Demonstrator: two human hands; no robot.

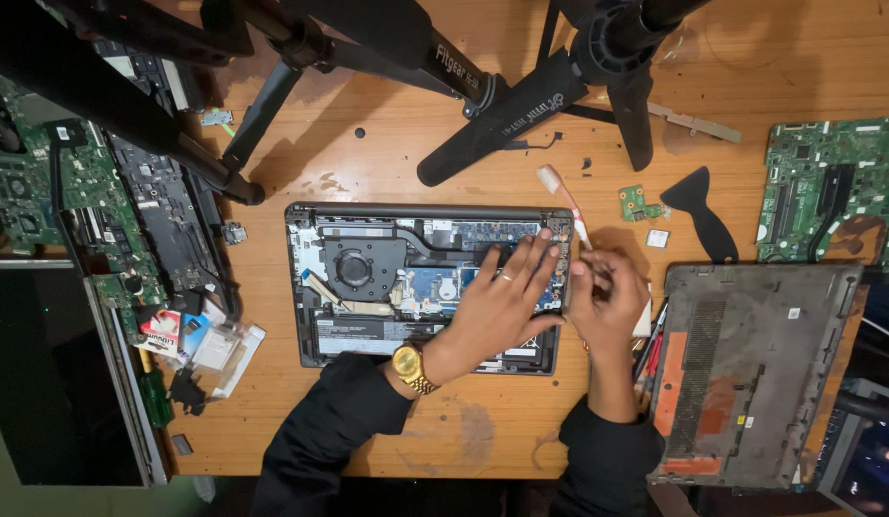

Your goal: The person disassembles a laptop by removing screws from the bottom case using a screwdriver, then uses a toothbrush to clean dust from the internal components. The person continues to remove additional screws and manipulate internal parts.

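Observation:
An opened laptop base [368,278] lies on the wooden table [387,153], its fan, heat pipe and boards exposed. My left hand [502,302] rests flat on the laptop's right half, fingers spread, a ring on one finger and a gold watch on the wrist. At the laptop's right edge, my right hand [607,302] grips a thin brush [562,196]. The brush's pale head points up and away from me. Its lower shaft is hidden in my fist.
Black tripod legs [521,110] cross the table's far side. A removed laptop bottom cover [751,373] lies right, beside a black pry tool [698,211], a small green board [636,201] and a green motherboard [832,187]. Circuit boards [110,220] and a screen panel [52,373] lie left.

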